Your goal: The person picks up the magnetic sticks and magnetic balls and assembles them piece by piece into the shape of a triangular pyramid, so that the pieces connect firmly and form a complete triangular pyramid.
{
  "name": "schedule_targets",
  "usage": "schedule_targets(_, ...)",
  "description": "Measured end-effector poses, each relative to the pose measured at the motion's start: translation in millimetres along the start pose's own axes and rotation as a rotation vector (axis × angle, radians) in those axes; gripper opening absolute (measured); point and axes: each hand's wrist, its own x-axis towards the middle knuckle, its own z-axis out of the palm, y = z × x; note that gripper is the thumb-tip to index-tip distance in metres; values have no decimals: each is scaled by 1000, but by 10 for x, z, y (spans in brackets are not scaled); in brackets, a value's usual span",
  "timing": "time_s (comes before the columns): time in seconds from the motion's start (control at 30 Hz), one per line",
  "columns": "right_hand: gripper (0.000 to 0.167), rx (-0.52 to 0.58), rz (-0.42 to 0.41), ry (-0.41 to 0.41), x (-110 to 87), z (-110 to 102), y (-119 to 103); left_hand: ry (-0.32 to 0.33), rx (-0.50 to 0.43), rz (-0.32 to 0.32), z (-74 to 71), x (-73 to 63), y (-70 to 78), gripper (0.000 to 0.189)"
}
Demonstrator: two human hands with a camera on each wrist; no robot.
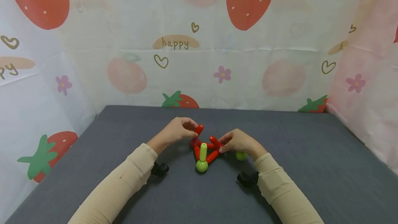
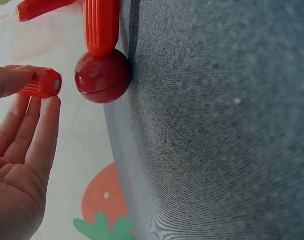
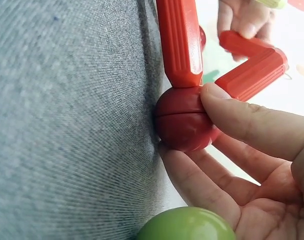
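My left hand (image 1: pixel 178 130) pinches a red ribbed stick (image 2: pixel 44 82) between thumb and fingertips, just above a dark red ball (image 2: pixel 103 77). In the left wrist view a gap shows between that stick and the ball. My right hand (image 1: pixel 242 143) grips another dark red ball (image 3: pixel 186 120) low at the table, thumb on one side and fingers on the other. From this ball a red stick (image 1: pixel 214 141) slants upward. Red sticks lie in a triangle, with a green ball (image 1: pixel 201 166) at the near corner carrying an upright light-green stick (image 1: pixel 203 152).
A second green ball (image 1: pixel 241 156) lies beside my right hand, close to the wrist. Dark grey cloth covers the table (image 1: pixel 199 199). A strawberry-print curtain (image 1: pixel 192 75) rises behind it and at both sides.
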Motion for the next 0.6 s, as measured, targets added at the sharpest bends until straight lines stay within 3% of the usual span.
schedule_targets(0.6,40,5,0,4,23,3,15,-65,48,50,53,-53,-43,22)
